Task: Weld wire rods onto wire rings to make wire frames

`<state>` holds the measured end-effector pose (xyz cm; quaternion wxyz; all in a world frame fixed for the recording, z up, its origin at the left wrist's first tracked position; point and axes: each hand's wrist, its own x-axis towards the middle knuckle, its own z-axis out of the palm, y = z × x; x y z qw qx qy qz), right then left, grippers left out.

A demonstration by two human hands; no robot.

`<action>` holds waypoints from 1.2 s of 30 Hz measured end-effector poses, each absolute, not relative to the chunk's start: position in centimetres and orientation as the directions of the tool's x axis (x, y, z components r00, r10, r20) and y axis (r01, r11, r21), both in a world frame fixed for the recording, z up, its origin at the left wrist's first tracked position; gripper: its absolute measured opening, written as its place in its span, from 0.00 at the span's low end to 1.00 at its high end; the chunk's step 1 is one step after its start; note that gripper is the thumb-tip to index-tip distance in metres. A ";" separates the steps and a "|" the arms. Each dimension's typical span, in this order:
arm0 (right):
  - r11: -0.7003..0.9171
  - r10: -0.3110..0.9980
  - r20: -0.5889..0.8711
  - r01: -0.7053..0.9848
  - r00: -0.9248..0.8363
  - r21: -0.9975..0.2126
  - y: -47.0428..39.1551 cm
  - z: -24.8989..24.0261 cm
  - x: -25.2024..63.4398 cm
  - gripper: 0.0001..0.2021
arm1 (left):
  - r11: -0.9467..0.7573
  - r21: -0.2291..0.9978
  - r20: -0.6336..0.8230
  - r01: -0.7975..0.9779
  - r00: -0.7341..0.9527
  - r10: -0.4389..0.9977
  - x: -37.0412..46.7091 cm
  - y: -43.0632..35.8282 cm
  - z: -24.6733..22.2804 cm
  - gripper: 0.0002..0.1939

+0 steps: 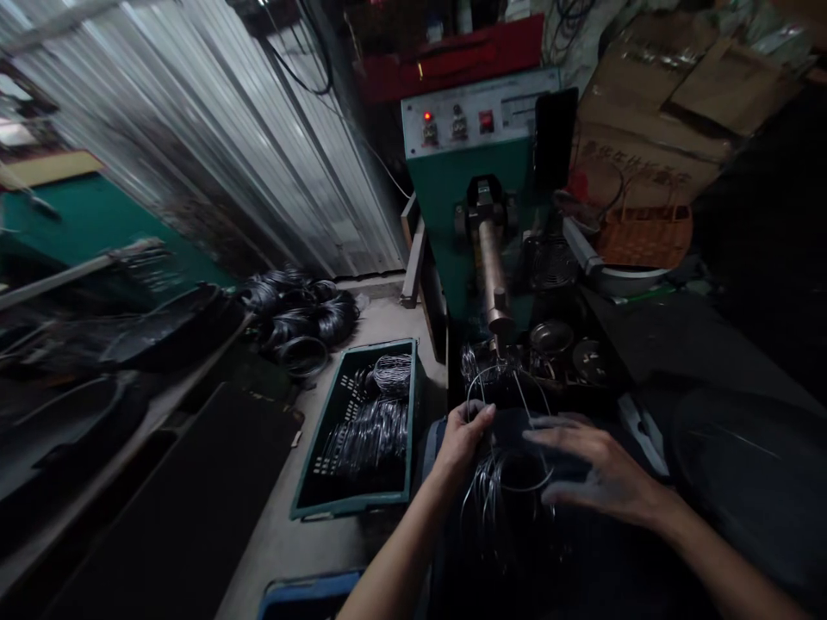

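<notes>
My left hand [466,437] pinches the left side of a thin metal wire ring [525,489], which has straight wires across it. The ring's far edge is close under the tip of a copper-coloured machine arm [492,267]; whether they touch I cannot tell. My right hand [604,472] is at the ring's right side with its fingers stretched and apart, slightly blurred. Below the ring, a bunch of bent wire pieces [481,499] rests over my lap, partly in shadow.
A green machine [445,194] with a lit red lamp stands ahead. To the left are a green crate [413,430] of wire parts and black wire coils [290,314] on the floor. A wicker basket [646,237] and cardboard boxes [646,103] sit at the right.
</notes>
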<state>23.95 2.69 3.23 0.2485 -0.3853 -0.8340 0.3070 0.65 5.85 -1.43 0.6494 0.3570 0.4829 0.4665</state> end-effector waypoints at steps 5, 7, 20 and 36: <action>0.657 0.700 0.135 0.559 -0.701 -0.507 2.8 1.8 23.7 0.37 | 0.358 0.893 -0.342 -0.272 0.106 0.934 0.1 4.4 -2.0 0.19; 0.668 0.691 0.136 0.556 -0.710 -0.495 3.0 1.5 23.6 0.36 | 0.374 0.884 -0.357 -0.279 0.112 0.927 0.0 4.2 -1.8 0.20; 0.690 0.664 0.164 0.513 -0.730 -0.511 4.5 2.2 23.2 0.36 | 0.373 0.868 -0.357 -0.328 0.110 0.927 -0.3 5.2 -1.2 0.20; 0.702 0.640 0.217 0.447 -0.737 -0.555 6.9 2.8 22.6 0.36 | 0.311 0.853 -0.305 -0.420 0.083 0.949 -0.9 6.8 -0.6 0.19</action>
